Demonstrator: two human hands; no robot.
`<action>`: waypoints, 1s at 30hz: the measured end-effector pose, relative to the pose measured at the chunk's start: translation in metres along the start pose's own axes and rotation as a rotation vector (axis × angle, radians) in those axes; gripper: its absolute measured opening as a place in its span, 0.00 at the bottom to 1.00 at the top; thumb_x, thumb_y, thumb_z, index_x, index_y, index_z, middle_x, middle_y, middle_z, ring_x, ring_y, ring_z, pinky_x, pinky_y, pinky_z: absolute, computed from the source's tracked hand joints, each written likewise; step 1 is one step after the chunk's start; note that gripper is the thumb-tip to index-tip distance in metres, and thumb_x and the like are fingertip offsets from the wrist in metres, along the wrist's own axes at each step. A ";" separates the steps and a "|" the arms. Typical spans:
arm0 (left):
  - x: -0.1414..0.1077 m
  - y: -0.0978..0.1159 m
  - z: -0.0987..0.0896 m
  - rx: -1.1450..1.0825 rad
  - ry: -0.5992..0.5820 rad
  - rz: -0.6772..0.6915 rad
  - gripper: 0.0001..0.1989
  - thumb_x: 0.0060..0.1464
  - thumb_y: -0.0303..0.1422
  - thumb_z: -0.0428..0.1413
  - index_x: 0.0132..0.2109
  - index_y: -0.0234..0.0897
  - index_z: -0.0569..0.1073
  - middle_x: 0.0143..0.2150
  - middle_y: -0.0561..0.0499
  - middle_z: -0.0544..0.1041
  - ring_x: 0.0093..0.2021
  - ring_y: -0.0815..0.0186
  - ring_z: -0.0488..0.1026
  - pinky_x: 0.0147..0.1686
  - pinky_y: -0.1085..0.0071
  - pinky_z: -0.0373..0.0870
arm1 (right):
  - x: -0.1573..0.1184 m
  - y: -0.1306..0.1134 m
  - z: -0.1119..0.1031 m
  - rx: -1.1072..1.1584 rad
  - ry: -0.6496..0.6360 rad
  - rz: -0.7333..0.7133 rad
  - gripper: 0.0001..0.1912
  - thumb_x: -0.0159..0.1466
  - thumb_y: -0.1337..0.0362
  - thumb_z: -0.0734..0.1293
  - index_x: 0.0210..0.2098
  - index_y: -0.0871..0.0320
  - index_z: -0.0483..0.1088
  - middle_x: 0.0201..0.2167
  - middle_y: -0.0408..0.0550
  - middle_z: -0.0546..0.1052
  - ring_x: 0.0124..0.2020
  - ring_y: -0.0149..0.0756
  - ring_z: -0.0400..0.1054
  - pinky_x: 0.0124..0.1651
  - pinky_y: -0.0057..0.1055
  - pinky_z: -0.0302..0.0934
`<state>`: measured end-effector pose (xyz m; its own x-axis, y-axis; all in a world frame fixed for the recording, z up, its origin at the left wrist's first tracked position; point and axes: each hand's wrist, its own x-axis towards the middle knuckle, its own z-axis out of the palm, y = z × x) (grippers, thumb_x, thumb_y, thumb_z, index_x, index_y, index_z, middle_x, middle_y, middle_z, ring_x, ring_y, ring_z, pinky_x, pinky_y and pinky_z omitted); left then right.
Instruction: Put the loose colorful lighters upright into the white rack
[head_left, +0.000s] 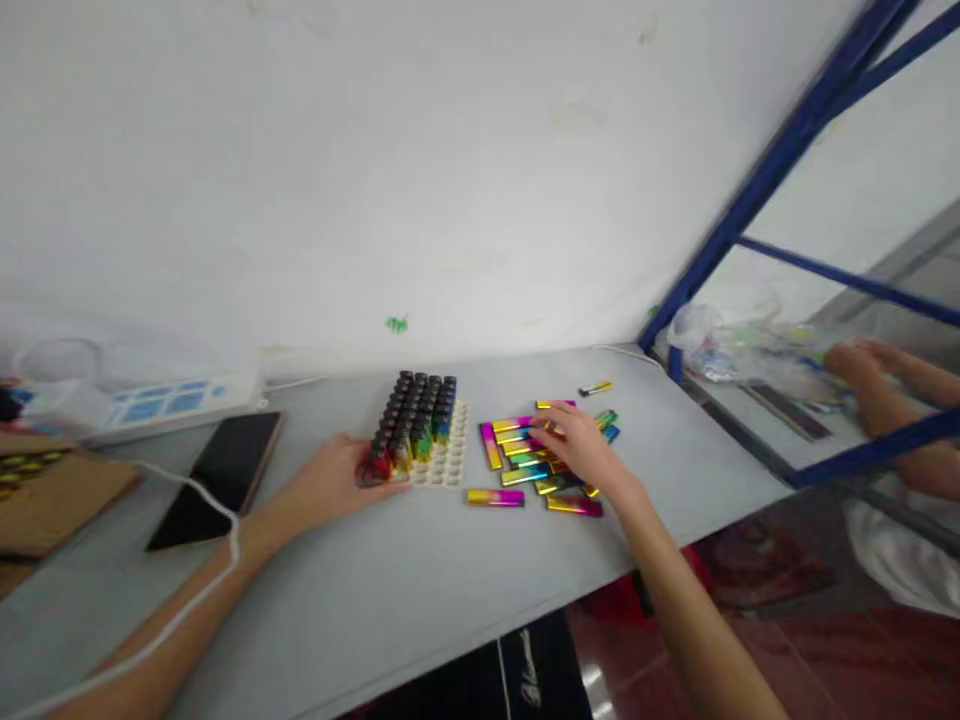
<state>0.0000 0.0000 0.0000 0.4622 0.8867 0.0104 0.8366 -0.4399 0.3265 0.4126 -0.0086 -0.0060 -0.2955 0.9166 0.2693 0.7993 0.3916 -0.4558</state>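
Gradient-coloured lighters (523, 477), judged so from shape and finish, are found in two places on the grey table (337, 600): upright in a pale holed tray (453, 465), and lying loose to its right.

Nearest part: a yellow-to-magenta lighter (495, 498) lies alone just beside the tray's near right corner. Farther right, another loose lighter (574, 506) lies at the pile's near edge. The left hand (337, 482) is at the tray's near left corner, thumb and fingers spread around it; how firmly they press cannot be told. To its left lie a dark phone (221, 480) and a white cable (234, 545).

Middle part: the right hand (583, 445) is over the loose pile, fingers bent downward with the tips among the lighters; whether they pinch one cannot be determined. The pile lies flat, pieces overlapping and pointing in mixed directions.

Progress, by judgement: partial. Dark-topped lighters (421, 410) stand in close rows across the tray's left and far portion, bodies showing red, yellow, green and blue. Outstanding: uncovered holes along the right side and near right portion, and the whole loose pile. Exact counts not obtainable.

Far part: one lighter (596, 388) lies apart beyond the pile. Behind stands a white wall (465, 180), and at right a blue metal frame (750, 200).
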 end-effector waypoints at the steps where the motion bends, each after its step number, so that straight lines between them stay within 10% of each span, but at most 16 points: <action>1: 0.000 -0.002 0.001 0.006 0.011 -0.008 0.26 0.58 0.61 0.59 0.30 0.43 0.72 0.28 0.50 0.78 0.34 0.56 0.76 0.39 0.62 0.69 | 0.004 -0.001 0.001 -0.007 -0.042 -0.018 0.09 0.77 0.66 0.71 0.52 0.58 0.83 0.52 0.57 0.82 0.54 0.47 0.77 0.59 0.41 0.69; 11: 0.001 0.001 -0.003 -0.021 0.034 -0.016 0.26 0.54 0.60 0.61 0.26 0.44 0.70 0.26 0.49 0.77 0.32 0.56 0.77 0.38 0.63 0.71 | 0.049 0.000 -0.011 -0.116 -0.327 -0.101 0.06 0.71 0.64 0.76 0.47 0.59 0.82 0.48 0.57 0.81 0.52 0.49 0.76 0.58 0.40 0.68; 19: 0.001 0.001 -0.003 -0.026 0.025 0.001 0.27 0.54 0.62 0.61 0.26 0.44 0.70 0.25 0.50 0.77 0.30 0.56 0.76 0.36 0.63 0.70 | 0.032 -0.015 -0.019 0.328 -0.121 0.044 0.21 0.80 0.46 0.61 0.47 0.56 0.76 0.29 0.42 0.78 0.30 0.36 0.70 0.40 0.33 0.63; 30: 0.000 0.009 -0.008 -0.016 0.019 -0.033 0.26 0.55 0.61 0.59 0.26 0.45 0.68 0.26 0.50 0.76 0.31 0.55 0.75 0.37 0.62 0.70 | 0.065 -0.077 0.018 1.096 0.214 0.199 0.26 0.59 0.39 0.81 0.36 0.55 0.78 0.30 0.40 0.73 0.31 0.31 0.64 0.36 0.30 0.62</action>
<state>0.0052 -0.0033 0.0106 0.4283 0.9035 0.0173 0.8464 -0.4078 0.3424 0.3224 0.0222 0.0318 -0.0345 0.9791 0.2004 -0.0984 0.1962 -0.9756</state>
